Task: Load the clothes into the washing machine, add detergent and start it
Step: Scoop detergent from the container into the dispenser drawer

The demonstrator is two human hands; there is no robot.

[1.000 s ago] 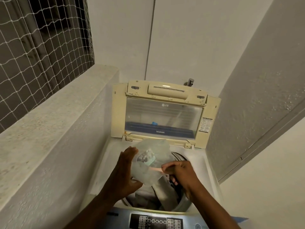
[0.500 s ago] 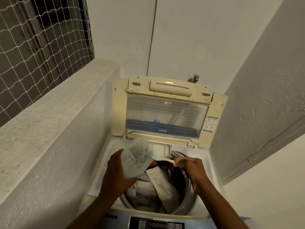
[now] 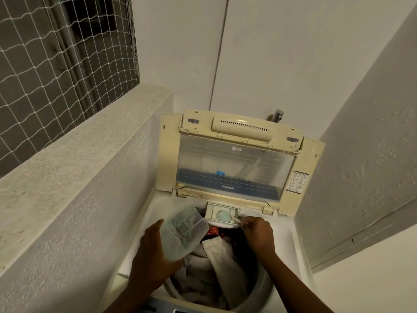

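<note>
The right hand point(image 3: 259, 233) pinches a small scoop point(image 3: 235, 220) reaching into the open detergent drawer point(image 3: 211, 211), where a pale blue heap of powder point(image 3: 222, 215) sits. The left hand point(image 3: 155, 256) grips the translucent detergent tub point(image 3: 182, 233) just left of the drawer, and the clothes point(image 3: 216, 263) fill the drum below it. Turn the scoop over well inside the drawer walls, so no powder spills onto the laundry.

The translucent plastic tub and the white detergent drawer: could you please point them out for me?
translucent plastic tub point(image 3: 183, 232), head view, its side wall.
white detergent drawer point(image 3: 211, 212), head view, its left wall.
</note>
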